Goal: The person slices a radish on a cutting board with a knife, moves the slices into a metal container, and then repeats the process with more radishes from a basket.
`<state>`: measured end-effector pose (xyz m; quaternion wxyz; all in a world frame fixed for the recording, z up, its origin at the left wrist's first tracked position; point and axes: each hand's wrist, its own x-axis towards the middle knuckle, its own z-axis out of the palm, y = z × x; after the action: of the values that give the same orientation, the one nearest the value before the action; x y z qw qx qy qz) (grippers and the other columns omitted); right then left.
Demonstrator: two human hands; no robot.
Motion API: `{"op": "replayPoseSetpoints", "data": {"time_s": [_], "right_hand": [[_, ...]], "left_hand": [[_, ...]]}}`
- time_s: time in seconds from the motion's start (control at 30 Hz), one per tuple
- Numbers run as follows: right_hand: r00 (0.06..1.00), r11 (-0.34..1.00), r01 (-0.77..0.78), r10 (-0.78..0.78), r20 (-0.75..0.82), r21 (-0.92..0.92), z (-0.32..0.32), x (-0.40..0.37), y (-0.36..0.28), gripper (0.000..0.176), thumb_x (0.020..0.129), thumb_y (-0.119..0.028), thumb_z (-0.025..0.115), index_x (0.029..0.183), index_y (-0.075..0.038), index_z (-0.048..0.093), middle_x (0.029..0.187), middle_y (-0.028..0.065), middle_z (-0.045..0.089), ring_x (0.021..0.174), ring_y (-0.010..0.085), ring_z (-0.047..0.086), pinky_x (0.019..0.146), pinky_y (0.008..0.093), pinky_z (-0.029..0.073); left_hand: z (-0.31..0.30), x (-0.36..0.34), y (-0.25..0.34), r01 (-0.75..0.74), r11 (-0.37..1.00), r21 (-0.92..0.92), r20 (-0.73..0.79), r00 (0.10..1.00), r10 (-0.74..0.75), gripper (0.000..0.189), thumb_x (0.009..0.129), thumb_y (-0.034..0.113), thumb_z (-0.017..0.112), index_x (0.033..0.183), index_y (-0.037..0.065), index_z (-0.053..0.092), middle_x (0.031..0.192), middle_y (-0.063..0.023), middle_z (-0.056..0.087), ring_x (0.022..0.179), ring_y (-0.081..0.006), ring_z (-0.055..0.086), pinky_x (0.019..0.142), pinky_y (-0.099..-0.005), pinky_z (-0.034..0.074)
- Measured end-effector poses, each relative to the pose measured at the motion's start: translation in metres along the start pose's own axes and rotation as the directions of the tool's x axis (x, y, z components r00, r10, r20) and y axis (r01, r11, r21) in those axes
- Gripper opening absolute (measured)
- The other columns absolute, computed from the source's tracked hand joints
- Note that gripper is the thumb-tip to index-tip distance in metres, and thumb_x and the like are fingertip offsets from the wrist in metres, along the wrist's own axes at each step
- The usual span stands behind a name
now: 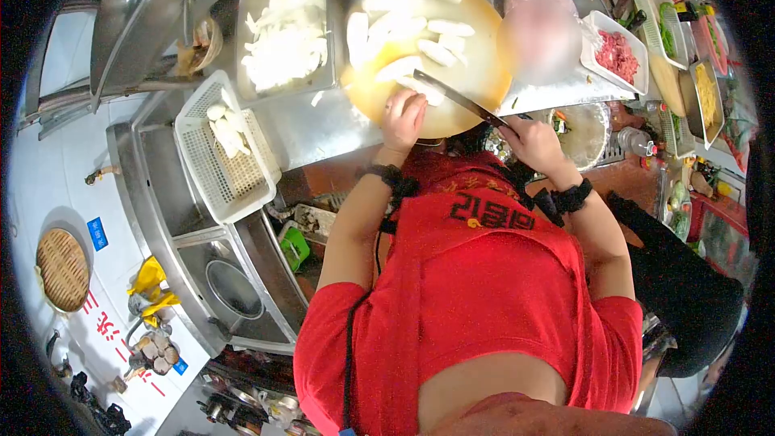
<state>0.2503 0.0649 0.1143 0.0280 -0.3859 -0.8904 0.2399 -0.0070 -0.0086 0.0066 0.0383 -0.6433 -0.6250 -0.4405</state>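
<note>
A round yellowish cutting board (491, 48) lies on the metal counter, strewn with pieces of a long white vegetable (395, 26). My right hand (534, 144) is closed round the handle of a kitchen knife (458, 98). The blade reaches leftward over the board, its far end beside a white vegetable piece (433, 95). With fingers curled, my left hand (404, 119) presses on that piece near the board's front edge. Left of the board, a metal tray (330, 73) holds a heap of cut white vegetable (284, 44).
A white plastic basket (194, 141) with a few white vegetables stands at the left by the sink (206, 274). Right of the board are a blurred pinkish round item (539, 28), a white tray (639, 77) of red meat and a tray of yellow shreds (706, 97).
</note>
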Motion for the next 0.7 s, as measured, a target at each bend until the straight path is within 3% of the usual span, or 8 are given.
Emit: {"op": "replayPoseSetpoints", "data": {"time_s": [0.07, 0.13, 0.23, 0.3, 0.4, 0.63, 0.7], "right_hand": [[0.999, 0.999, 0.039, -0.039, -0.002, -0.022, -0.004, 0.003, 0.0, 0.021, 0.087, -0.027, 0.054, 0.086, -0.007, 0.058, 0.064, 0.0185, 0.059, 0.06, 0.0376, 0.059, 0.054, 0.0473, 0.046], [0.997, 0.996, 0.081, -0.081, -0.003, -0.043, -0.007, 0.006, -0.003, 0.022, 0.087, -0.027, 0.055, 0.083, -0.006, 0.057, 0.062, 0.0188, 0.057, 0.059, 0.0377, 0.058, 0.053, 0.0467, 0.045], [0.996, 0.987, 0.079, -0.072, 0.052, -0.137, -0.013, 0.009, -0.009, 0.022, 0.088, -0.028, 0.054, 0.084, -0.006, 0.057, 0.061, 0.0176, 0.058, 0.058, 0.0359, 0.059, 0.052, 0.046, 0.046], [0.985, 0.969, 0.104, -0.068, 0.158, -0.225, -0.015, 0.011, -0.012, 0.023, 0.087, -0.022, 0.052, 0.105, -0.007, 0.054, 0.064, 0.0143, 0.061, 0.06, 0.0312, 0.062, 0.053, 0.0427, 0.049], [0.982, 0.959, 0.121, -0.077, 0.173, -0.257, -0.009, 0.014, -0.008, 0.027, 0.086, -0.02, 0.053, 0.108, -0.006, 0.052, 0.063, 0.0134, 0.061, 0.058, 0.0299, 0.062, 0.051, 0.0411, 0.049], [0.963, 0.954, 0.106, -0.028, 0.27, -0.282, 0.01, 0.036, -0.01, 0.021, 0.086, -0.021, 0.052, 0.099, -0.005, 0.054, 0.065, 0.0128, 0.063, 0.061, 0.03, 0.064, 0.051, 0.0411, 0.051], [0.975, 0.953, 0.197, -0.166, 0.149, -0.228, 0.043, 0.044, 0.005, 0.019, 0.088, -0.024, 0.052, 0.089, -0.005, 0.053, 0.059, 0.0135, 0.06, 0.052, 0.0293, 0.062, 0.046, 0.0401, 0.049]], "left_hand": [[0.0, -0.002, -0.001, -0.004, 1.0, -0.007, -0.012, 1.0, 0.004, 0.019, 0.072, 0.003, 0.069, 0.089, 0.005, 0.064, 0.093, -0.0107, 0.057, 0.083, -0.0291, 0.057, 0.073, -0.0381, 0.047], [0.001, -0.005, -0.002, 0.046, 0.999, -0.021, 0.032, 0.998, -0.046, 0.014, 0.075, 0.007, 0.068, 0.088, 0.003, 0.065, 0.096, -0.0114, 0.058, 0.089, -0.0288, 0.056, 0.08, -0.0385, 0.045], [0.002, -0.005, -0.003, 0.038, 0.999, -0.026, 0.015, 0.999, -0.038, 0.014, 0.075, 0.007, 0.068, 0.088, 0.003, 0.065, 0.094, -0.0113, 0.058, 0.087, -0.0288, 0.057, 0.078, -0.038, 0.045], [0.002, -0.004, -0.001, 0.043, 0.999, -0.025, 0.01, 0.999, -0.042, 0.014, 0.075, 0.007, 0.068, 0.088, 0.004, 0.065, 0.093, -0.0112, 0.058, 0.087, -0.0288, 0.057, 0.078, -0.0378, 0.045], [0.002, -0.003, -0.001, 0.034, 0.999, -0.022, 0.004, 0.999, -0.034, 0.013, 0.075, 0.007, 0.068, 0.088, 0.004, 0.065, 0.092, -0.011, 0.058, 0.085, -0.0286, 0.057, 0.077, -0.0374, 0.045], [0.003, 0.0, -0.003, -0.037, 0.999, -0.028, -0.045, 0.998, 0.035, 0.012, 0.074, 0.004, 0.067, 0.086, 0.004, 0.064, 0.088, -0.0107, 0.057, 0.08, -0.0282, 0.057, 0.07, -0.036, 0.046], [0.003, -0.003, -0.004, -0.044, 0.999, -0.025, -0.044, 0.998, 0.043, 0.012, 0.073, 0.004, 0.067, 0.085, 0.004, 0.064, 0.088, -0.0109, 0.057, 0.08, -0.0284, 0.057, 0.07, -0.0364, 0.046]]}}
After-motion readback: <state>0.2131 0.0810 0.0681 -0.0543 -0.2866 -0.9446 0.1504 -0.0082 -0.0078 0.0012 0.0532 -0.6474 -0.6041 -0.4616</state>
